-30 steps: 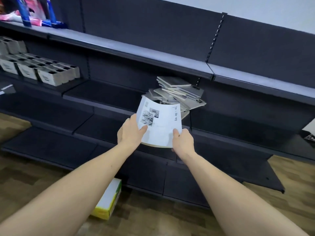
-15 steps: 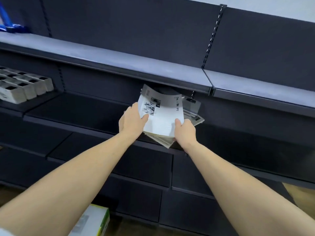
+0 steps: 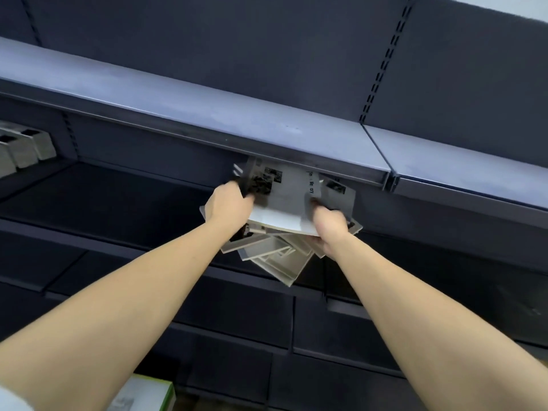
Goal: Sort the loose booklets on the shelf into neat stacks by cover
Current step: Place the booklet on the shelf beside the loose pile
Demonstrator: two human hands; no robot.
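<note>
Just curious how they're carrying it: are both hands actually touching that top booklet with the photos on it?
Touching. The head view shows the left hand and the right hand each gripping a lower corner of the top booklet.

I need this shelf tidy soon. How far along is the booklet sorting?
No neat stack shows yet. Both hands, left hand and right hand, grip a white booklet over the messy pile, which fans past the shelf edge. Nearly all sorting remains.
</note>
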